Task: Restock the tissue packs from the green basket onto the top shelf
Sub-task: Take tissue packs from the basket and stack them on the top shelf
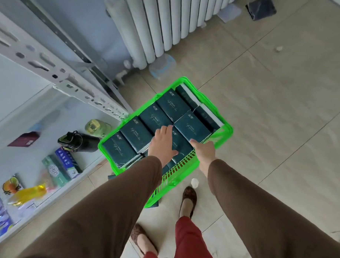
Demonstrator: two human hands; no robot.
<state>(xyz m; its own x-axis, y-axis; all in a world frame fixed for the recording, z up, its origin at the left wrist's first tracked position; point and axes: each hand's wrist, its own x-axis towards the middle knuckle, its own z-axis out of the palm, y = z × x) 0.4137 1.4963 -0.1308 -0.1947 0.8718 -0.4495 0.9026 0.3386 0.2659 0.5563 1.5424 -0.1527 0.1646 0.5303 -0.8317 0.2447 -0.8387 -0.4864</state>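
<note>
My left hand [162,145] lies flat on a dark green tissue pack [181,146] near the front of the green basket [226,129], fingers straight and spread over the pack's top, thumb out toward the right; it presses on the wrapper but is not curled round anything. My right hand [204,151] reaches down at the basket's right front rim, thumb pointing inward toward the same pack; I can see the back of it only, so I cannot tell whether the fingers grip the rim or the pack, or how far they are spread. Both arms wear brown sleeves [108,202]. The basket sits on the tiled floor [281,113] just ahead of my feet, and it is full: more packs [171,104] of the same dark green lie flat in two rows, with a few standing on edge along the far right wall. To the left stands a pale metal shelving unit [76,83] with a slotted upright; its lower shelf holds a black boot-shaped item [78,141], a green-lidded container [95,126], a dark red box [24,140], some green and blue boxes [61,167], and a yellow bottle [28,194] lying near the shelf edge. Beyond the basket a white radiator [169,18] hangs on the wall, with a clear plastic tub [162,66] beneath it. A small white scrap [195,182] lies on the tiles beside my patterned shoe [189,200].
</note>
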